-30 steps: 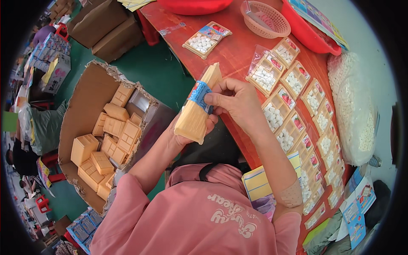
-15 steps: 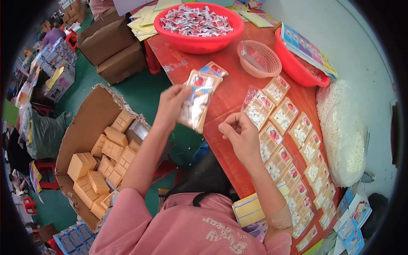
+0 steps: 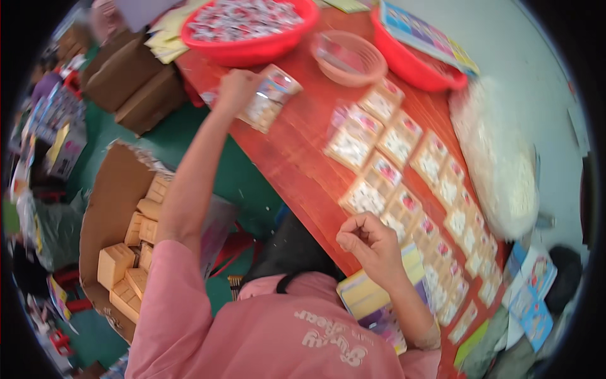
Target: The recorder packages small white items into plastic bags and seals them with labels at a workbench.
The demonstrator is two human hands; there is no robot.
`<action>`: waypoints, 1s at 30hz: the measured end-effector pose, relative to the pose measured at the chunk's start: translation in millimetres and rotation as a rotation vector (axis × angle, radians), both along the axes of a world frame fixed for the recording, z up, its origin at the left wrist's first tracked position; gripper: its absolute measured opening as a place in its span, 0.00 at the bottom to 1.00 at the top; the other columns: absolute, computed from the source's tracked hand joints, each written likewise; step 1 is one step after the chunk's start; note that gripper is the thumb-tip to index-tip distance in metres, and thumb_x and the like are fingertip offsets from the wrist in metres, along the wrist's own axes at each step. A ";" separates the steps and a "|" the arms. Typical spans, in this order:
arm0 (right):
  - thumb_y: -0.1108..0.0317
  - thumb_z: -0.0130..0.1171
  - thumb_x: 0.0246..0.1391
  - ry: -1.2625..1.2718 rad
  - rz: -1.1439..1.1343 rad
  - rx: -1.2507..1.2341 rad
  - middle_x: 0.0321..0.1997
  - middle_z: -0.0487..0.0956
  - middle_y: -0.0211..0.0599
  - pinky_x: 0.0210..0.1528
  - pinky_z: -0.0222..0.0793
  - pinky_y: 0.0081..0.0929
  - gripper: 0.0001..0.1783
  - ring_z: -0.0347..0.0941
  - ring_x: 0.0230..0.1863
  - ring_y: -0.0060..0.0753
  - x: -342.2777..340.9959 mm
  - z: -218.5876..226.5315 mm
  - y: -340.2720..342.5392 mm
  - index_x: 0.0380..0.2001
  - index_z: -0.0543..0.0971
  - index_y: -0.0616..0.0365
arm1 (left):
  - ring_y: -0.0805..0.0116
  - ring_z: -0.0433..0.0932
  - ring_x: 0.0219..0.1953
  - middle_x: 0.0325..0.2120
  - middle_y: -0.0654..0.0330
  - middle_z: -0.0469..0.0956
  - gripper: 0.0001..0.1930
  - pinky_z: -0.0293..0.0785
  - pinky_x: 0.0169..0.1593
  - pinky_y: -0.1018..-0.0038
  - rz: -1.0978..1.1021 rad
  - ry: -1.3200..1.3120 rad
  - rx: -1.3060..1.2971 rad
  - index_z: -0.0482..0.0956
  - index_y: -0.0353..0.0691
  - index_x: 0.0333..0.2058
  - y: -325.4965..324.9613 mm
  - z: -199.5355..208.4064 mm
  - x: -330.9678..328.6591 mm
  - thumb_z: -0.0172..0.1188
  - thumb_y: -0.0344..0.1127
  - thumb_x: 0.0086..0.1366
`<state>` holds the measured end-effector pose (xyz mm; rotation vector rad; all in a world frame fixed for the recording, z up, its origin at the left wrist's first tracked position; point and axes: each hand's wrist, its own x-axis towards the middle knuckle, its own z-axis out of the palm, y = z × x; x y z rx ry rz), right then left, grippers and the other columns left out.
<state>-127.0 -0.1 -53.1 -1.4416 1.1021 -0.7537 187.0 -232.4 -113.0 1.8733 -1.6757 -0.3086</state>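
Observation:
My left hand is closed on the edge of a clear-wrapped tan plastic tray at the table's far left. The tray holds white pieces and a printed packet; motion blurs it, and whether it rests on the table I cannot tell. My right hand hovers over the near table edge with thumb and fingers curled together, and nothing shows in them. Beside it, rows of similar tan trays lie on the red table, filled with white pieces and red-printed packets.
Beyond the trays stand a red basin of sachets, a pink basket and another red basin. A bag of white pieces leans at the right. Left, a carton holds tan trays. Printed cards lie near my lap.
My left hand has carried the wrapped tray away from me toward the basin of sachets. A second packet seen behind it earlier no longer shows separately. My right hand has drawn back toward me.

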 end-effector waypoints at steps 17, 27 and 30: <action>0.76 0.60 0.45 0.795 -0.713 -0.450 0.37 0.75 0.41 0.36 0.70 0.27 0.08 0.74 0.37 0.37 -151.7 -13.8 134.6 0.32 0.78 0.63 | 0.61 0.69 0.48 0.38 0.59 0.75 0.21 0.62 0.51 0.66 -1.178 0.026 -0.464 0.75 0.39 0.42 216.8 30.1 -290.0 0.64 0.38 0.48; 0.79 0.60 0.39 0.880 -0.576 -0.741 0.38 0.75 0.40 0.38 0.70 0.31 0.13 0.72 0.36 0.40 -134.4 -41.2 117.3 0.34 0.78 0.64 | 0.63 0.70 0.36 0.25 0.62 0.71 0.04 0.62 0.43 0.68 -1.228 0.117 -0.326 0.77 0.40 0.25 226.5 4.9 -304.7 0.60 0.32 0.51; 0.80 0.60 0.37 0.957 -0.536 -0.869 0.38 0.75 0.39 0.36 0.71 0.32 0.14 0.72 0.36 0.40 -136.1 -43.5 119.5 0.33 0.79 0.64 | 0.63 0.70 0.36 0.25 0.61 0.71 0.04 0.62 0.43 0.68 -1.215 0.128 -0.292 0.77 0.39 0.25 226.3 6.2 -305.8 0.60 0.32 0.52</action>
